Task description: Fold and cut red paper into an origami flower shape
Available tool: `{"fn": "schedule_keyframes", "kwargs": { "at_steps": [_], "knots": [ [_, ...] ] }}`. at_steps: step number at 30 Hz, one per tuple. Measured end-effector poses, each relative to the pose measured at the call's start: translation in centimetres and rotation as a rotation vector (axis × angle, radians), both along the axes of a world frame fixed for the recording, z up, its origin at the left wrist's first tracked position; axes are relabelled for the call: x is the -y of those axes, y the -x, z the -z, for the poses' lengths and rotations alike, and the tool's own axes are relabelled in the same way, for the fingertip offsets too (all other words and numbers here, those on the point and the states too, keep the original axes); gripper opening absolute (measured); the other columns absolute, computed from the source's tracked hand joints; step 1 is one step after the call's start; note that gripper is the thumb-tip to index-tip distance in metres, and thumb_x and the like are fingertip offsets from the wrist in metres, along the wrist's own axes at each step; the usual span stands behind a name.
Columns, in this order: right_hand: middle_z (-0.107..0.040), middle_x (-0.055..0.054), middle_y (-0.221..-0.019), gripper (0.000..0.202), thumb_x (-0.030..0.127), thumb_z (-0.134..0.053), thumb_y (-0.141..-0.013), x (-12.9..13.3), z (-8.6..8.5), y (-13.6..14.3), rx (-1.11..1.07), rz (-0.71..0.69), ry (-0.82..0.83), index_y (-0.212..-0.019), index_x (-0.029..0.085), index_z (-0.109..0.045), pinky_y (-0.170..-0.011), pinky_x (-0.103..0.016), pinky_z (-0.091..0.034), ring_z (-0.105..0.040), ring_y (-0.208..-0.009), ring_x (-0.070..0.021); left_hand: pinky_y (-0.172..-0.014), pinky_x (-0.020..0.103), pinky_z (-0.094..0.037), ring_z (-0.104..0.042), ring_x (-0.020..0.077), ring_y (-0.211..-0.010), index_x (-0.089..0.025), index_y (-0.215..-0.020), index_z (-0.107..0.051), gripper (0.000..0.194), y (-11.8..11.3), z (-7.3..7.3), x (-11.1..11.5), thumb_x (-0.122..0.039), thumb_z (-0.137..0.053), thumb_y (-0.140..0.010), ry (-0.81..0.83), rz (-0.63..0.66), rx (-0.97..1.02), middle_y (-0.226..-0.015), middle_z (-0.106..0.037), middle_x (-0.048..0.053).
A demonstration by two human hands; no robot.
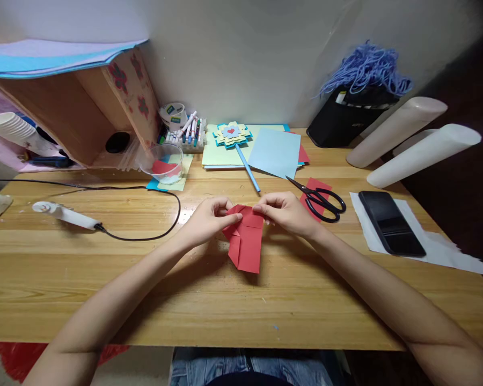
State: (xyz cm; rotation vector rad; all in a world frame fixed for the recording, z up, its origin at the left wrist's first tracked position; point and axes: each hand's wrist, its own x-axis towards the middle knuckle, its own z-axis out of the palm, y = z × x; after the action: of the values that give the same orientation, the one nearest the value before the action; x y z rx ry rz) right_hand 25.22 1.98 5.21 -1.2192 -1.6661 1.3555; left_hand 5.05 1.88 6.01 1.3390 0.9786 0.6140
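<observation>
A red sheet of paper (249, 249), creased and partly folded along its left side and top, is held up above the wooden table between both hands. My left hand (211, 217) pinches its upper left part, thumb on the front face. At the top right corner, my right hand (284, 212) grips the paper between thumb and fingers. Just right of that hand lie black-handled scissors (326, 203) on another piece of red paper (320, 187). Beyond the hands rests a layered paper flower (231, 134) with a blue paper stem (247, 167).
A corded white glue gun (66, 215) lies left on the table (185, 300). Behind are a clear tub (173, 161), markers (193, 131), a blue sheet (276, 153) and a cardboard box (64, 115). At right are a phone (390, 222), white rolls (424, 155) and a black holder (346, 123) with yarn.
</observation>
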Motion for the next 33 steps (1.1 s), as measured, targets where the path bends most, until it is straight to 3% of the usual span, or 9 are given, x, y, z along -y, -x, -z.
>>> {"fn": "schedule_keyframes", "kwargs": {
  "at_steps": [3, 6, 10, 12, 14, 17, 20, 27, 33],
  "knots": [
    [-0.051, 0.002, -0.053, 0.039, 0.05, -0.059, -0.077, -0.3, 0.2, -0.1, -0.039, 0.012, 0.019, -0.061, 0.015, -0.057, -0.05, -0.022, -0.036, -0.046, -0.049, -0.0083, -0.048, 0.021, -0.045, -0.054, 0.0092, -0.05, -0.015, -0.066, -0.047, 0.022, 0.0, 0.2, -0.3, -0.028, -0.064, -0.073, -0.008, -0.047, -0.005, -0.057, -0.056, -0.002],
    [-0.059, -0.001, -0.065, 0.036, 0.051, -0.058, -0.077, -0.4, 0.9, 0.2, -0.104, 0.003, 0.111, -0.073, 0.015, -0.059, -0.06, -0.025, -0.044, -0.055, -0.06, -0.0112, -0.046, 0.016, -0.038, -0.049, 0.0062, -0.047, -0.015, -0.064, -0.046, 0.023, -0.1, 0.8, -0.5, -0.027, -0.064, -0.071, -0.049, -0.207, -0.015, -0.054, -0.051, -0.005],
    [-0.061, -0.001, -0.069, 0.032, 0.046, -0.066, -0.071, 0.1, 1.4, 1.1, -0.073, -0.141, 0.285, -0.072, 0.015, -0.058, -0.057, -0.024, -0.042, -0.055, -0.06, -0.0109, -0.047, 0.016, -0.036, -0.045, 0.0051, -0.047, -0.015, -0.063, -0.047, 0.023, 0.0, 1.8, -1.0, -0.029, -0.064, -0.07, -0.12, -0.41, 0.0, -0.053, -0.047, -0.006],
    [-0.06, 0.0, -0.064, 0.031, 0.044, -0.068, -0.069, 0.2, 1.4, 1.1, -0.041, -0.104, 0.3, -0.067, 0.015, -0.056, -0.053, -0.023, -0.039, -0.053, -0.056, -0.0099, -0.047, 0.017, -0.036, -0.046, 0.0056, -0.047, -0.015, -0.066, -0.049, 0.022, 0.2, 2.1, -1.3, -0.029, -0.065, -0.068, -0.099, -0.444, 0.022, -0.054, -0.05, -0.006],
    [-0.061, 0.0, -0.063, 0.031, 0.044, -0.068, -0.068, -0.1, 1.4, 0.8, -0.017, -0.008, 0.287, -0.068, 0.015, -0.056, -0.052, -0.023, -0.038, -0.054, -0.054, -0.0101, -0.05, 0.018, -0.04, -0.053, 0.0079, -0.051, -0.015, -0.075, -0.052, 0.023, 0.4, 2.2, -1.5, -0.025, -0.068, -0.064, -0.032, -0.419, 0.043, -0.06, -0.058, -0.004],
    [-0.064, -0.001, -0.065, 0.03, 0.042, -0.071, -0.067, -0.9, 1.5, -0.3, 0.045, 0.093, 0.218, -0.073, 0.015, -0.06, -0.053, -0.023, -0.039, -0.056, -0.056, -0.0113, -0.062, 0.024, -0.049, -0.063, 0.0139, -0.068, -0.014, -0.094, -0.055, 0.04, 0.5, 2.2, -1.6, -0.014, -0.072, -0.058, 0.053, -0.255, 0.052, -0.079, -0.068, 0.003],
    [-0.065, -0.002, -0.066, 0.029, 0.042, -0.071, -0.066, -1.5, 1.5, -1.0, 0.086, 0.143, 0.164, -0.076, 0.015, -0.064, -0.054, -0.024, -0.041, -0.057, -0.058, -0.0122, -0.067, 0.027, -0.051, -0.065, 0.0167, -0.076, -0.012, -0.092, -0.061, 0.037, 0.3, 2.5, -1.4, -0.011, -0.072, -0.057, 0.107, -0.114, 0.038, -0.087, -0.069, 0.008],
    [-0.069, -0.007, -0.086, 0.035, 0.044, -0.067, -0.071, -1.3, 1.7, 0.0, -0.155, 0.085, 0.28, -0.091, 0.015, -0.065, -0.065, -0.028, -0.051, -0.064, -0.069, -0.0145, -0.066, 0.027, -0.053, -0.065, 0.0156, -0.07, -0.012, -0.094, -0.068, 0.034, 0.5, 3.5, -1.6, -0.024, -0.075, -0.063, 0.241, -0.218, 0.168, -0.087, -0.07, 0.01],
    [-0.066, -0.003, -0.07, 0.03, 0.041, -0.069, -0.069, -0.5, 3.0, 0.9, -0.212, 0.169, 0.19, -0.08, 0.014, -0.064, -0.06, -0.025, -0.048, -0.058, -0.06, -0.0114, -0.071, 0.026, -0.052, -0.063, 0.0135, -0.071, -0.011, -0.097, -0.067, 0.042, 0.3, 3.3, -1.4, -0.023, -0.079, -0.059, 0.273, -0.234, 0.18, -0.087, -0.07, 0.008]
  ]
}}
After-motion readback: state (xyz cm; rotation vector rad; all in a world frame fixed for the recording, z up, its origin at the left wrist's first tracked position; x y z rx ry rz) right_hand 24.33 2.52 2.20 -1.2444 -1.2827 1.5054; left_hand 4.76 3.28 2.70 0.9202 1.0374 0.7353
